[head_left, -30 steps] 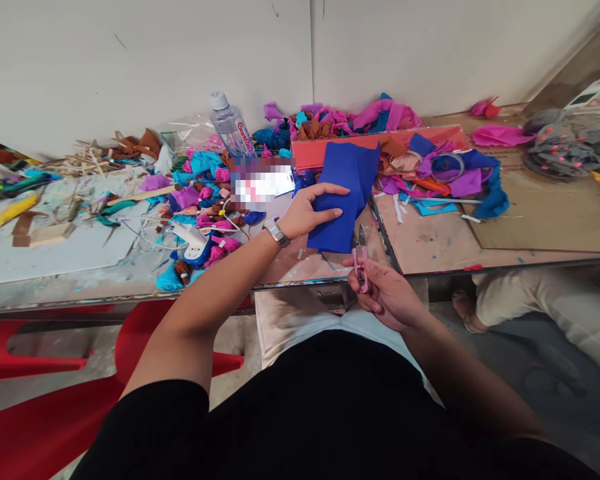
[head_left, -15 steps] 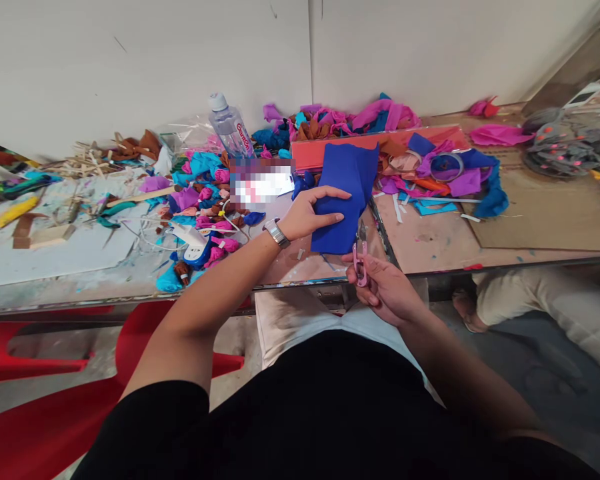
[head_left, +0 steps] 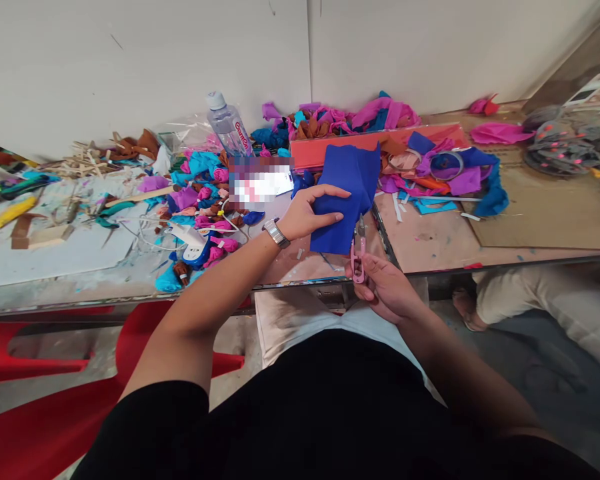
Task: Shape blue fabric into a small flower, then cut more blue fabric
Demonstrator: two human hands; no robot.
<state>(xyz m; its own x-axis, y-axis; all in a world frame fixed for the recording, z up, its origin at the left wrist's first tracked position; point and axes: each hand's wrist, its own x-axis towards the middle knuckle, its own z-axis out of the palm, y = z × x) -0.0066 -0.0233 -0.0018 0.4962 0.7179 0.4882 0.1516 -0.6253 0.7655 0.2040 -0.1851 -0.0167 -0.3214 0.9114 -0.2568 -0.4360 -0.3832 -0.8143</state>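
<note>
A sheet of dark blue crepe paper (head_left: 337,170) stands out over the table in front of me. My left hand (head_left: 310,212) holds it from the left, index finger and thumb spread across its face; the other fingers are hidden. In my right hand (head_left: 380,283) is a pair of small scissors with pink handles (head_left: 359,261), fingers wrapped round the grips. The blades point away from me and meet the lower right edge of the sheet, their tips partly covered by the paper.
Behind the sheet lies a red box (head_left: 313,152) with crumpled paper around it. A water bottle (head_left: 230,127), a blurred phone (head_left: 280,183) and a power strip (head_left: 195,250) are at left. A tape roll (head_left: 446,167) lies at right. Another person's leg (head_left: 540,300) shows below the table.
The scissors have shifted slightly up and left along the paper's lower right edge, and the paper there is more folded. My left hand has hardly moved.
</note>
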